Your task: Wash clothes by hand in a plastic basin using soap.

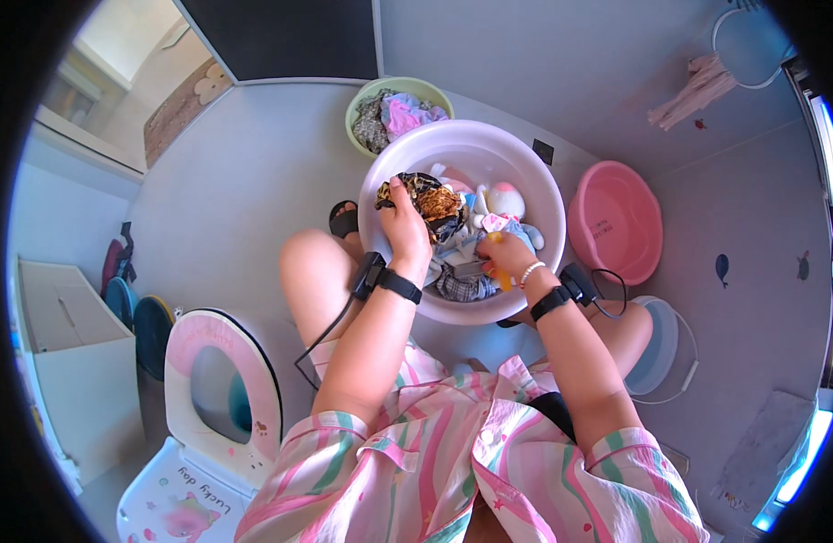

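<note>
My left hand (405,234) grips a bunched black-and-gold patterned cloth (438,203) above the left side of a large pale lilac basin (464,313). My right hand (511,254), inside the basin's right side, is closed on a yellow-orange item (503,278), mostly hidden by the fingers; its kind is unclear. Just beyond that hand lies a white plush toy (505,200) in blue and pink. Below it, a grey checked cloth (464,284) sits among other pale fabrics. Part of the heap is covered by my hands.
Behind the basin stands a green tub (353,122) of clothes. To the right are a pink basin (617,217) and a pale bucket (651,346) with a handle. A toilet with a raised pink seat (179,353) is at the left, near a white cabinet (84,394).
</note>
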Tool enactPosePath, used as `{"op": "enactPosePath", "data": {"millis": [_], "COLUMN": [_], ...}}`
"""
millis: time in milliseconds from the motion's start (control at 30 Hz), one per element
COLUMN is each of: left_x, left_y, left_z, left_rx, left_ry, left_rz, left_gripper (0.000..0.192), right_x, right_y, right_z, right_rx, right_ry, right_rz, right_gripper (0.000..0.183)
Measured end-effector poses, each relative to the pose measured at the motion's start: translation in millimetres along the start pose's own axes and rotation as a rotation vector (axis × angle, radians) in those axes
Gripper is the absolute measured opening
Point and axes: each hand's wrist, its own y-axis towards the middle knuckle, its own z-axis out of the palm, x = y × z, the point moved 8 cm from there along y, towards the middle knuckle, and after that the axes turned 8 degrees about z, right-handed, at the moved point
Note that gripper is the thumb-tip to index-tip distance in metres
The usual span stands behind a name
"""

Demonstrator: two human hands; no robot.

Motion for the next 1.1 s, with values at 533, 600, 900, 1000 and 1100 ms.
{"op": "enactPosePath", "data": {"millis": [533,600,900,1000,1100], "left_x": [-5.7,-8.6,1.1,-3.1,9.8], "left_y": [0.9,0.4,-10.7,-26.6,-41.0], "left_z": [9.2,8.8,21.5,37.3,46.2], "left_rx": [0.097,0.083,0.286,0.396,0.435], "left_ry": [-0.080,-0.064,-0.216,-0.569,-0.615], "left_rz": [0.034,0.034,-0.232,-0.410,-0.545], "left_gripper": [0.013,0.011,0.017,0.022,0.035], "right_x": [23.6,32.6,64.9,74.6,77.9], "right_y": [-2.9,-17.4,-72.0,-84.5,-78.3], "right_z": [0.4,14.9,-4.1,-15.4,9.8], "right_rx": [-0.185,-0.392,-0.480,-0.271,0.054], "right_ry": [-0.456,-0.858,-0.756,0.063,0.647], "right_rz": [-0.139,-0.258,-0.586,-0.701,-0.655], "right_gripper": [0.053,0.058,0.044,0.046,0.057]}}
